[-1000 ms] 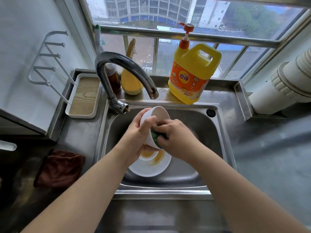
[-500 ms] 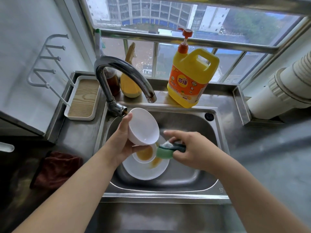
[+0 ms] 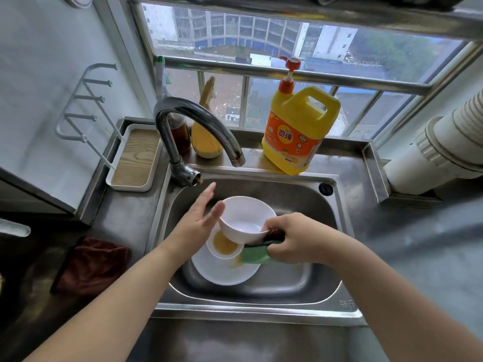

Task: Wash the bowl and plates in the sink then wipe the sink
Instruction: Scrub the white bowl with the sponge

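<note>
A white bowl (image 3: 243,218) hangs tilted over the steel sink (image 3: 300,283). My right hand (image 3: 295,239) grips a green sponge (image 3: 254,253) and pinches the bowl's near rim together with it. To the bowl's left is my left hand (image 3: 196,223), its fingers straight and its thumb at the rim. Under the bowl, a small white dish (image 3: 224,245) with orange sauce lies on a large white plate (image 3: 222,273) in the sink basin.
The curved tap (image 3: 193,113) arches over the sink's back left. A yellow detergent jug (image 3: 298,131) and a yellow bottle (image 3: 206,142) stand on the back ledge. A wooden tray (image 3: 136,158) and a brown cloth (image 3: 91,265) are on the left counter.
The bowl passed from my left hand to my right hand, which still holds the sponge. My left hand let go and opened beside the bowl.
</note>
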Tool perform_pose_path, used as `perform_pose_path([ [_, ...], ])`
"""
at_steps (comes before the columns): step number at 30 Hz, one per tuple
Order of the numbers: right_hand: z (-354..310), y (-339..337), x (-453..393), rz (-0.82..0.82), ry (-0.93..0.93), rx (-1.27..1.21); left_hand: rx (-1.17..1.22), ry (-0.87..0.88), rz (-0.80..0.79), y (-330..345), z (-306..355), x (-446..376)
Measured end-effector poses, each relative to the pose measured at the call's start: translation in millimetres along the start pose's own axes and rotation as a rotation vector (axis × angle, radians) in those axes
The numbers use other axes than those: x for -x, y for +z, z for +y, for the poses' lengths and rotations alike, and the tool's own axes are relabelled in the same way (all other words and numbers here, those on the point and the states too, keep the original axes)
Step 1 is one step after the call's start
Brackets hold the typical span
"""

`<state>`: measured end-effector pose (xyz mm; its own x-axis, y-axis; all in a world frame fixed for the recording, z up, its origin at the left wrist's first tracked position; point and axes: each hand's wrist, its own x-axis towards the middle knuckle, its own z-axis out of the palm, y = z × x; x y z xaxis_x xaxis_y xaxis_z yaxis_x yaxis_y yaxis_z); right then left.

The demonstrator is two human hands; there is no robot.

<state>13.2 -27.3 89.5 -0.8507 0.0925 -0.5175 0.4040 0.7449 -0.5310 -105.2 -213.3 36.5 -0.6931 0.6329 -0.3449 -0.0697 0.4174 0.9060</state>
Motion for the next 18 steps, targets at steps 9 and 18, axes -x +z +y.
perform_pose_path([
  [9,12,-31,-1,-0.112,0.006,-0.046,-0.372,0.294,-0.23,3,16,-12],
  [18,41,-11,11,0.519,-0.34,-0.073,0.405,-0.01,-0.052,33,20,-7],
])
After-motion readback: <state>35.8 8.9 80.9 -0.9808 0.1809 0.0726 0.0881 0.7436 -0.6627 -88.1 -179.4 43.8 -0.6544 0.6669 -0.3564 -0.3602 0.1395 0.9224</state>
